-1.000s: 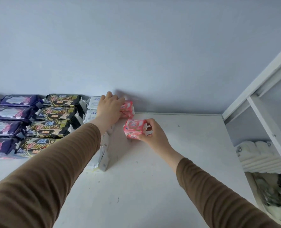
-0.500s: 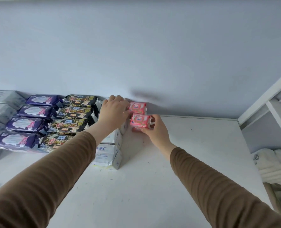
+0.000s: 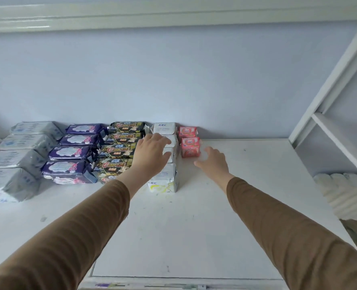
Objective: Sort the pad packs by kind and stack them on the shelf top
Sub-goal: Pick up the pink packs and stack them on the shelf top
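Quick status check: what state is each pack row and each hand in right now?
Grey packs: one row, lying flat.
Purple packs: one row.
Black packs: one row.
White packs: row under left hand, fingers straight.
Pink packs: two, released.
Right hand: open, holding nothing.

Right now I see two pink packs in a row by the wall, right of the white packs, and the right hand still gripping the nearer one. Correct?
Not quite. The head view shows the right hand open and clear of the nearer pink pack. The farther pink pack sits behind it by the wall, right of the white packs.
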Available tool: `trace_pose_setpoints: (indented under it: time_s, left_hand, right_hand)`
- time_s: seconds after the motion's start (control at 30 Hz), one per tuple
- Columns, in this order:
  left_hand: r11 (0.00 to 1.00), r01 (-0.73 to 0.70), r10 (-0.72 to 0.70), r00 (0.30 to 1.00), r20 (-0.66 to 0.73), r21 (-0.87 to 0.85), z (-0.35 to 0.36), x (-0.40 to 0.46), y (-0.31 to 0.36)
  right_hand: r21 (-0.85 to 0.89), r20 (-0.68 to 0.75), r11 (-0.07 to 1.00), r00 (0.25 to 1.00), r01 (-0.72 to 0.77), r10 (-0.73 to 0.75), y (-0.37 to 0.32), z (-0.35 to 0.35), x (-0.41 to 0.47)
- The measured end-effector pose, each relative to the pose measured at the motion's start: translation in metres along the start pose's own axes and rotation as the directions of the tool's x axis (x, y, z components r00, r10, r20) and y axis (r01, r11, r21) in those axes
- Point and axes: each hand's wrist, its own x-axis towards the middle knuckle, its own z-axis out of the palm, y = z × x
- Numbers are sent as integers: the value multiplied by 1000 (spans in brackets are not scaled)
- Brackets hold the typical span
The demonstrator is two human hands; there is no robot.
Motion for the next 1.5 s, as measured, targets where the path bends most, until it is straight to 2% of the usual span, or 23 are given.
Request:
trace_pose_setpoints:
  time_s: [0.23, 0.5, 0.63, 0.77, 0.93, 1.1, 1.3, 1.5]
  left_hand:
    - [993, -116, 117, 993, 25, -28, -22, -114, -9]
    - [980, -131, 141, 988, 58, -151, 5, -246, 8]
    - [974, -110, 116, 993, 16, -200, 30, -315, 22]
    - [973, -64, 76, 996, 46, -223, 72, -389, 29]
    - [985, 25, 23, 962, 271, -173, 153, -482, 25]
    - [976, 142, -54, 895, 442, -167, 250, -549, 10]
    - [959, 194, -57, 844, 534, -206, 397, -593, -16]
    - [951, 219, -57, 820, 569, -220, 559, -591, -40]
  right_hand:
    - [35, -145, 998, 988, 60, -54, -16, 13, -152]
    - [47, -299, 976, 935, 214, -191, 6, 43, -306]
    - [41, -303, 962, 920, 271, -247, 41, 67, -365]
    - [76, -208, 963, 949, 258, -238, 96, 110, -411]
    - [91, 30, 989, 992, 119, -122, 176, 190, -458]
    - [69, 148, 997, 989, -24, 13, 251, 279, -479]
    - [-12, 251, 996, 964, -89, 89, 345, 404, -466]
    - [-48, 306, 995, 946, -92, 103, 430, 527, -423]
